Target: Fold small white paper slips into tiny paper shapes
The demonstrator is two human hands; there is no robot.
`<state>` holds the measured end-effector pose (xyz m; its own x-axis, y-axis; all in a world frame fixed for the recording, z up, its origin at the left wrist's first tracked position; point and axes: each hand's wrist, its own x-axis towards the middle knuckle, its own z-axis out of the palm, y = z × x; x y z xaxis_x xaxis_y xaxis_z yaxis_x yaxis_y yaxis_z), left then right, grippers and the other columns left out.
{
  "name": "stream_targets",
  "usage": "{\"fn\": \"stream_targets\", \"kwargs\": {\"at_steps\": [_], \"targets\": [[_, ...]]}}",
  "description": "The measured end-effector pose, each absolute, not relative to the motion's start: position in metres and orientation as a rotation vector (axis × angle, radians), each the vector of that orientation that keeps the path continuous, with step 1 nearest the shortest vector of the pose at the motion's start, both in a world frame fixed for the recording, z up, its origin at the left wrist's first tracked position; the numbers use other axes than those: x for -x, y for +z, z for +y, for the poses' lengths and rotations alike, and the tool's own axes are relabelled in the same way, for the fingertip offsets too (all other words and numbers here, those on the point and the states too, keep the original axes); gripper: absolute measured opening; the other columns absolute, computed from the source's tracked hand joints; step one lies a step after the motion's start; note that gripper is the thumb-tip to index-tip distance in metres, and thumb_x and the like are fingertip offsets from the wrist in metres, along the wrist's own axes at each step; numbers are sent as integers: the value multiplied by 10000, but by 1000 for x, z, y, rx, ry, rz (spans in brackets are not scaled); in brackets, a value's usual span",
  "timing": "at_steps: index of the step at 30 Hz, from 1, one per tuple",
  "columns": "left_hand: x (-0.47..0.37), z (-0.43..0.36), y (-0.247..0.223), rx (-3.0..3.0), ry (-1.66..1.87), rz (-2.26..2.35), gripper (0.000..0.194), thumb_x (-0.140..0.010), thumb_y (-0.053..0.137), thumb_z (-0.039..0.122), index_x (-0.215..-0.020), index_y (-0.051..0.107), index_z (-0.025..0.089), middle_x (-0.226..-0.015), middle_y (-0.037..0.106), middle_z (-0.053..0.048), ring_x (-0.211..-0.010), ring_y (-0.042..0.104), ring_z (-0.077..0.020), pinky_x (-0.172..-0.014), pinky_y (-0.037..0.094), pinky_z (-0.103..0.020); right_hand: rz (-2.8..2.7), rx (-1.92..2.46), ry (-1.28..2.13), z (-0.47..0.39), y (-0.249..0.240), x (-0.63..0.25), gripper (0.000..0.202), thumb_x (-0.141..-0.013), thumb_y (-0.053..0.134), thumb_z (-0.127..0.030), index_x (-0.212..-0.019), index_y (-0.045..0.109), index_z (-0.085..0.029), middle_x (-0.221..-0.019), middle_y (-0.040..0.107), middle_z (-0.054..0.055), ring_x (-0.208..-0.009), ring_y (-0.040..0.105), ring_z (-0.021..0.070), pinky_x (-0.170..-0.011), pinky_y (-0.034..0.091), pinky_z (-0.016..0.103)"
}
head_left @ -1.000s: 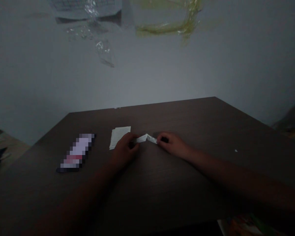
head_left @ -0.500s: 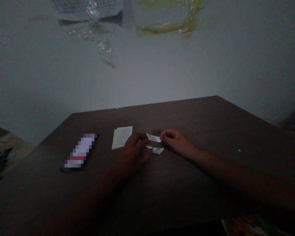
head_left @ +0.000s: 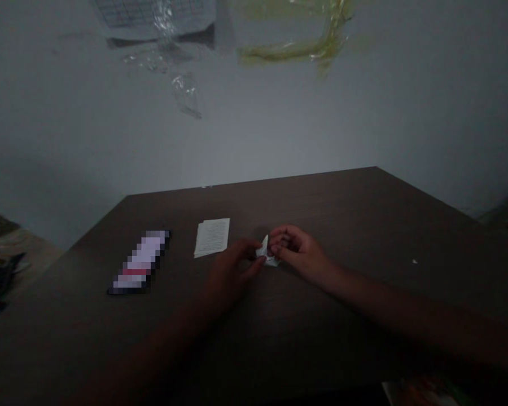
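Observation:
A small piece of folded white printed paper (head_left: 264, 251) is between my two hands, just over the dark tabletop (head_left: 322, 316). My left hand (head_left: 236, 264) is closed on its left side, thumb below and fingers above. From the right, my right hand (head_left: 294, 247) pinches the paper with curled fingers that hide part of it. One corner of the paper points up between the fingertips. Left of my hands lies a small stack of printed paper sheets (head_left: 212, 237), lying flat with slightly uneven edges.
A phone (head_left: 140, 262) with a blurred-out screen lies on the left of the table. A tiny white scrap (head_left: 414, 261) is at the right. Behind the table stands a pale wall (head_left: 288, 124) with a taped sheet (head_left: 152, 17) and yellow tape (head_left: 279, 52).
My right hand has moved slightly left and closer to my left hand. The paper, spread out as two flaps before, is now bunched up with a corner raised.

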<state>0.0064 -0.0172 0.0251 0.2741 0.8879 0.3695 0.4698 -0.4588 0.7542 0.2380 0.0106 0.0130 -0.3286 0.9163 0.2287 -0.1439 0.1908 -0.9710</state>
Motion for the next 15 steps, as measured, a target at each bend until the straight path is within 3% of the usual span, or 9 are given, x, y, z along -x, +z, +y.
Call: {"fn": "stream_targets", "kwargs": {"at_steps": [6, 10, 15], "targets": [[-13, -20, 31, -1631, 1076, 1257, 233, -931, 897, 377, -1115, 831, 252, -1102, 901, -75, -1046, 880, -303, -983, 713, -453, -1512, 858, 1321, -2, 11, -231, 247, -945, 887, -438, -1010, 724, -264, -940, 772, 13, -904, 744, 206, -840, 598, 363], [-14, -22, 30, -1598, 1080, 1208, 260, -918, 885, 366, -1146, 848, 247, -1207, 907, -92, -1128, 880, -308, -1069, 711, -481, -1475, 870, 1317, -4, 13, -229, 187, -944, 868, -376, -1015, 741, -261, -974, 793, 21, -931, 757, 206, -879, 611, 374], [-14, -24, 27, -1660, 1089, 1210, 225, -932, 875, 346, -1144, 864, 271, -1207, 904, -85, -1123, 875, -301, -1062, 715, -481, -1453, 863, 1355, -4, 14, -228, 221, -921, 894, -363, -978, 708, -258, -945, 777, 11, -913, 754, 202, -876, 614, 374]]}}
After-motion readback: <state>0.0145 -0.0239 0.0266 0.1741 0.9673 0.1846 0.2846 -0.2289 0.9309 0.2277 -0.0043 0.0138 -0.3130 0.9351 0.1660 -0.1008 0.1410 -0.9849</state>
